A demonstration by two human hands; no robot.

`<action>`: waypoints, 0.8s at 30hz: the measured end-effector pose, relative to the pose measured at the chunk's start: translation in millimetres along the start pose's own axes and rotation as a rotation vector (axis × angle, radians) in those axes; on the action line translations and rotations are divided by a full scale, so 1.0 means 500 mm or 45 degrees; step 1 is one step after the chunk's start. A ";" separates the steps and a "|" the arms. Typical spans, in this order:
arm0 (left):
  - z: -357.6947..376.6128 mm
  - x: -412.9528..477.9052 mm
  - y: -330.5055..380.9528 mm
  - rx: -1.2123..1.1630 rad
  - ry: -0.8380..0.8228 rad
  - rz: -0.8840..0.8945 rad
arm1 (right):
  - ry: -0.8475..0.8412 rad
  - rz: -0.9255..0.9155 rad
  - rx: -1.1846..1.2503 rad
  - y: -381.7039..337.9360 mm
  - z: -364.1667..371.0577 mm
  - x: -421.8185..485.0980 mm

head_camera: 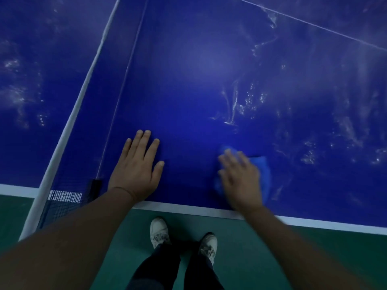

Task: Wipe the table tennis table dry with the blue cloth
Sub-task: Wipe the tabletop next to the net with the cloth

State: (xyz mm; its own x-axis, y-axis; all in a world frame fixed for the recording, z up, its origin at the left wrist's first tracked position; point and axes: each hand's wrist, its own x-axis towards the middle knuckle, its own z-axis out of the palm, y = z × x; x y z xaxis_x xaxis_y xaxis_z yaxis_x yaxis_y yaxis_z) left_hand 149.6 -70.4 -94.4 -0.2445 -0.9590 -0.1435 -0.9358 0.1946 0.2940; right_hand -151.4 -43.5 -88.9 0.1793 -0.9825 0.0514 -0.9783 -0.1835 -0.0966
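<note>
At left of frame, the net [83, 91] crosses the table [188, 80]; beside it the left hand [136, 170] lies flat, fingers straight, holding nothing. Lower right of centre, the blurred right hand [240, 181] presses the cloth [264, 170] onto the table with spread fingers; wet streaks [234, 105] lie farther right

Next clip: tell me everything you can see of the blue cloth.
The bright blue soft fabric cloth lies crumpled on the dark blue table tennis table, close to the table's near edge. It looks lighter than the surface and is motion-blurred, so its folds are hard to make out. The right hand presses on it with spread fingers, covering its middle. Cloth shows past the fingertips and on both sides of the hand. Wet streaks lie beyond it.
</note>
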 end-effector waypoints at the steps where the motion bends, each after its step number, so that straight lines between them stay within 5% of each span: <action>1: 0.000 0.001 0.001 0.009 -0.003 -0.002 | 0.023 0.192 -0.022 0.061 -0.009 0.009; 5: 0.000 0.003 0.002 0.058 -0.012 -0.009 | -0.029 0.646 0.044 0.137 -0.040 0.020; 8: 0.003 0.003 0.002 0.092 -0.010 -0.012 | 0.030 0.235 0.000 -0.009 -0.010 0.004; 11: 0.006 0.005 0.003 0.145 0.010 -0.021 | -0.151 -0.268 0.029 -0.172 0.010 -0.002; 13: 0.008 0.007 0.003 0.179 -0.003 -0.011 | -0.200 -0.389 0.064 -0.192 0.017 0.051; 19: 0.007 0.007 0.004 0.213 -0.026 -0.028 | -0.229 0.165 -0.071 0.027 0.013 0.311; 24: 0.007 0.007 0.003 0.196 -0.016 -0.036 | -0.090 0.354 0.057 0.032 -0.012 0.211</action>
State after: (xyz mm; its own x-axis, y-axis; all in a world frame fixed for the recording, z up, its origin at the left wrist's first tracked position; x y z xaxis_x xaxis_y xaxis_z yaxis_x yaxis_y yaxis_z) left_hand 146.4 -72.9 -97.7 -0.2194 -0.9621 -0.1617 -0.9700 0.1974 0.1417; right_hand -149.0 -149.8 -79.1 -0.0865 -0.9949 -0.0522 -0.9856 0.0931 -0.1410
